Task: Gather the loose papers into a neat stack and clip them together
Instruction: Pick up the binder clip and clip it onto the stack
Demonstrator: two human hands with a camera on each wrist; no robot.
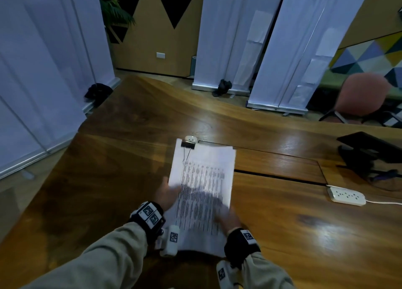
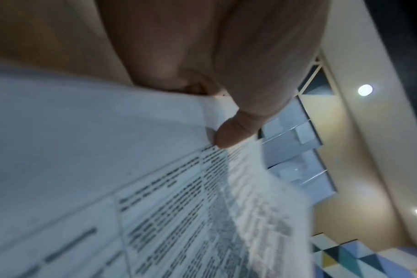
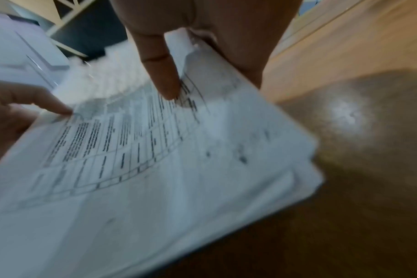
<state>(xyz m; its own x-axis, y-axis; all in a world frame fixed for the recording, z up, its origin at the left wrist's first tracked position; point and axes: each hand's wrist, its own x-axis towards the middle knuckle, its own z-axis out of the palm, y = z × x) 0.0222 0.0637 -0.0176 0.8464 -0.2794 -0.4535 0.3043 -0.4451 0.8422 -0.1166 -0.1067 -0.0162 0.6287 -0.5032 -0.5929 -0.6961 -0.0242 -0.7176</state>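
Observation:
A stack of printed papers [image 1: 204, 180] lies lengthways over the wooden table [image 1: 121, 158], blurred by motion. A black binder clip [image 1: 188, 144] is clamped on its far left corner, wire handles folded onto the top sheet. My left hand [image 1: 168, 193] pinches the stack's left edge, with the thumb [image 2: 229, 135] on the top sheet of the papers [image 2: 107, 150]. My right hand [image 1: 226, 217] grips the near right edge, its thumb [image 3: 160, 75] pressed onto the printed table of the papers [image 3: 179, 178]. The fingers of both hands are hidden under the sheets.
A small white round object [image 1: 191, 139] sits just behind the clip. A white power strip [image 1: 347, 196] and a black stand [image 1: 369, 154] are on the table to the right. A cable hatch [image 1: 276, 162] runs beside the papers. White banners and a pink chair [image 1: 361, 93] stand beyond the table.

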